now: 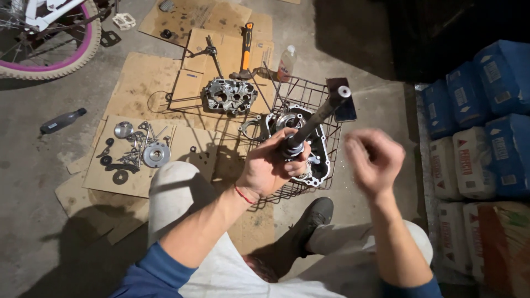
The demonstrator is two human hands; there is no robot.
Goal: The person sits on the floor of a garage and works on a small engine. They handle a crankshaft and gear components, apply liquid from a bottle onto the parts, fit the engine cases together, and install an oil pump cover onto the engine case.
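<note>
Just beneath the hands, an engine case sat in a wire basket, already stripped. The left hand gripped a long shaft tool; the right hand, blurred, hovered open beside it. Removed parts lay left.

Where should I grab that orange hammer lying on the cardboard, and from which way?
Probably best to take the hammer by its long orange handle, near the middle, coming down from above. It lies flat on the cardboard with the dark head at the near end, so fingers can wrap across the straight handle. Its sides look free of other tools.
</note>
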